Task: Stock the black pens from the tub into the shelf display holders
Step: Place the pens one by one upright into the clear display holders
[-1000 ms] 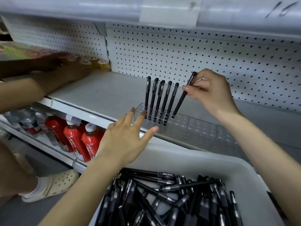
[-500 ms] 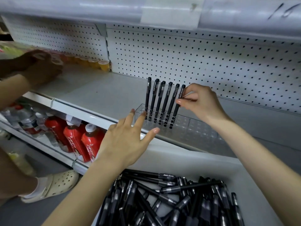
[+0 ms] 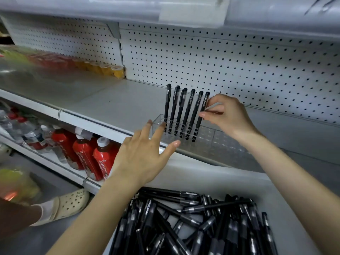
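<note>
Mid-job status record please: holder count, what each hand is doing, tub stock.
standing pens: six in one row, left end of the clear holder
right hand: pinches the rightmost pen, tip down in the holder
left hand: open, fingertips at the holder's left front corner
tub: a loose pile of black pens
empty slots: the holder's right part
</note>
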`<state>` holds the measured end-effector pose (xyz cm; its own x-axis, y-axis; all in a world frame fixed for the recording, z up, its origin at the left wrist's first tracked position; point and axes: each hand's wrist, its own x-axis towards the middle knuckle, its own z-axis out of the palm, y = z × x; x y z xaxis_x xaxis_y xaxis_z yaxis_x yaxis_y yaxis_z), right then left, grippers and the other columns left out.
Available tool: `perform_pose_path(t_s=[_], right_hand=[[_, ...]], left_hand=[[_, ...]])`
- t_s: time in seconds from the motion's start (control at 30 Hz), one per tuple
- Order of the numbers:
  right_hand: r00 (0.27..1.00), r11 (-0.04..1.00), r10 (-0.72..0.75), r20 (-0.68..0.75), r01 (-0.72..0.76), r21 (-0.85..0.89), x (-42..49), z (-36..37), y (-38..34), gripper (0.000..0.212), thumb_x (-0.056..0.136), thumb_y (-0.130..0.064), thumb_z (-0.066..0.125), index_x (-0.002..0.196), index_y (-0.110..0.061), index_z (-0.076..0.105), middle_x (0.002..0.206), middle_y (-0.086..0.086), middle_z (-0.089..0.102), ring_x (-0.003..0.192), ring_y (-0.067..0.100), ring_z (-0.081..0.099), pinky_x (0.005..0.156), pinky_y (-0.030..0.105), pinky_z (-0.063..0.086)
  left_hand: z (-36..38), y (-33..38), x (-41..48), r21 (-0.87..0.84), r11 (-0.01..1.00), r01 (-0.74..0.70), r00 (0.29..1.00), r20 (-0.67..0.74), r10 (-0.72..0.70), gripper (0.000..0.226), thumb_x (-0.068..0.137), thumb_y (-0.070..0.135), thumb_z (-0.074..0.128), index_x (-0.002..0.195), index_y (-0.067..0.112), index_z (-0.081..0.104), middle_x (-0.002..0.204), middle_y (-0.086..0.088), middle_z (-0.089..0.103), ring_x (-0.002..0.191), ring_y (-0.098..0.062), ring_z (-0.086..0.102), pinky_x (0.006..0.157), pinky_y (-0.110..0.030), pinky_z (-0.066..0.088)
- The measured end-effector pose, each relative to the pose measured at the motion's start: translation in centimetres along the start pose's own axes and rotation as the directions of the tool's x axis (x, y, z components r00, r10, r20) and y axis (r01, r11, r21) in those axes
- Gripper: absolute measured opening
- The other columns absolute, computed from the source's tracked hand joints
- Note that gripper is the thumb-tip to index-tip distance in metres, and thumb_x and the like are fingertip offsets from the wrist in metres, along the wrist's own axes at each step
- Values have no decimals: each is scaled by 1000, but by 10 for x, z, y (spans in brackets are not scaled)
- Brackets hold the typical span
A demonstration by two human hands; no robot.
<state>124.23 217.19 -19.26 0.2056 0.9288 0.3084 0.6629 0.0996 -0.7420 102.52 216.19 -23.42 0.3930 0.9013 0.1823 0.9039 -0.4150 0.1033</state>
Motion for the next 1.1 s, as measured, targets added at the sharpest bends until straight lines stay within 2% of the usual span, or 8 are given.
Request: perform_pose_path(t_s=[0.17, 0.3, 0.5, 0.6, 0.7, 0.87, 0.97, 1.1], right_hand=[[999, 998, 35, -6, -35, -53, -14, -14, -1, 25, 80, -24, 74, 100, -21, 60, 90, -6, 67, 95, 14, 63, 91, 29, 46], [1000, 999, -13, -28, 14, 29, -49, -29, -15, 21, 79, -19, 74, 90, -29, 59, 89, -9, 69, 88, 10, 66, 86, 21, 48], [975, 989, -87, 207, 59, 139, -126, -17, -21, 15, 75, -17, 76, 80, -27, 67, 82, -9, 72, 82, 2, 66, 78, 17, 50], [943, 997, -71, 324, 62, 39, -143, 2, -1, 15, 77, -17, 76, 76, -31, 69, 80, -12, 71, 79, 0, 64, 78, 17, 49], [921, 994, -40, 388, 78, -82, -145, 13, 23, 5, 79, -21, 75, 81, -24, 76, 76, -21, 67, 81, -2, 62, 79, 20, 47], [917, 987, 12, 399, 55, -154, -147, 17, 30, 10, 80, -25, 74, 89, -25, 77, 82, -18, 68, 82, -4, 61, 78, 14, 43], [911, 977, -14, 413, 99, -187, -151, 21, 25, 14, 79, -30, 73, 92, -24, 76, 91, -11, 69, 87, 3, 61, 82, 22, 45], [901, 965, -25, 433, 135, -225, -157, 21, 23, 16, 79, -33, 72, 93, -25, 75, 94, -10, 64, 88, 6, 60, 84, 28, 45]], left_hand=[[0, 0, -3, -44, 999, 23, 999, -34, -25, 78, 85, 70, 7, 150, 27, 9, 153, -8, 21, 135, -24, 34, 104, -41, 33], [-5, 1, -7, -65, 998, 24, 997, -76, -29, 75, 88, 67, 13, 149, 23, 13, 146, -9, 33, 125, -29, 44, 95, -41, 39], [-7, 0, -17, -110, 994, -13, 991, -137, -2, 67, 93, 63, 17, 146, 21, 22, 132, -10, 46, 114, -30, 51, 84, -41, 43], [-8, 0, -19, -89, 996, -17, 989, -150, 4, 61, 93, 62, 17, 131, 19, 39, 122, -7, 56, 103, -29, 58, 75, -39, 41], [-10, 1, -23, -31, 996, -89, 990, -115, 85, 57, 93, 61, 15, 99, 20, 54, 94, -4, 64, 88, -30, 61, 66, -35, 36], [-15, 3, -28, 7, 992, -128, 988, -85, 128, 61, 90, 63, 9, 74, 25, 54, 79, -8, 63, 85, -32, 60, 67, -36, 40], [-18, 5, -30, -22, 991, -132, 987, -94, 130, 59, 91, 63, 10, 59, 26, 42, 65, -1, 49, 77, -30, 56, 64, -35, 35], [-19, 5, -32, 16, 989, -147, 985, -93, 148, 62, 90, 64, 7, 63, 26, 48, 59, 4, 41, 69, -26, 47, 61, -35, 32]])
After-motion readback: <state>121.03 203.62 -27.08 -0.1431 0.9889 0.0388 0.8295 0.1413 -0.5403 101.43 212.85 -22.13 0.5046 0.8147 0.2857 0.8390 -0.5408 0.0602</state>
